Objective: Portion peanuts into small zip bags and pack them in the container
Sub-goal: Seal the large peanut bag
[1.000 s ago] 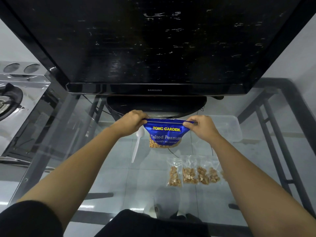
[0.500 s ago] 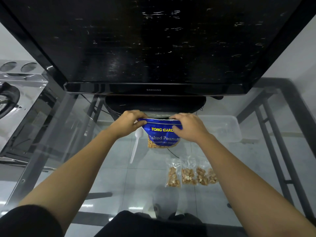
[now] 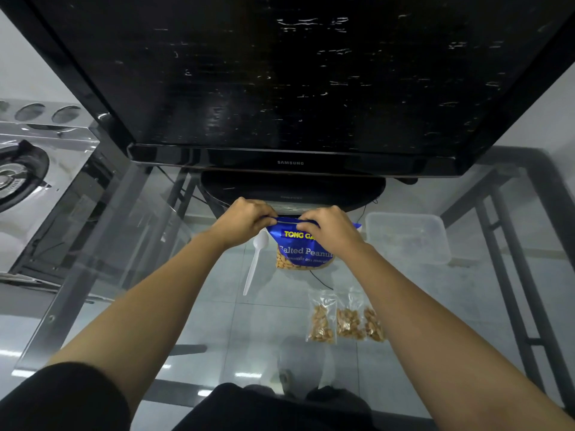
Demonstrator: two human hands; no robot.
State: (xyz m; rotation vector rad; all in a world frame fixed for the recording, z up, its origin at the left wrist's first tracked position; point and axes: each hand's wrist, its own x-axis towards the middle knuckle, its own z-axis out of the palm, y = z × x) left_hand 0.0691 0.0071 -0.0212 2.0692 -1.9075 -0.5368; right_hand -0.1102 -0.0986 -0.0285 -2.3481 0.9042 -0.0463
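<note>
Both hands, left and right, are pinching the top edge of the peanut pouch standing on the glass table, seemingly pressing its seal, so packing the three filled bags into the container is likely coming next.

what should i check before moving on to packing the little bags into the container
1. Both hands on the peanut pouch: ok, left hand and right hand pinch its top edge.
2. Pouch zip fully closed: cannot tell, fingers cover it.
3. Small zip bags filled: ok, at least three lie side by side with peanuts inside.
4. Small bags sealed: cannot tell.
5. Container open and reachable: ok, no lid on it, right of the pouch.
6. Spoon out of the way: ok, lying left of the pouch.
</note>
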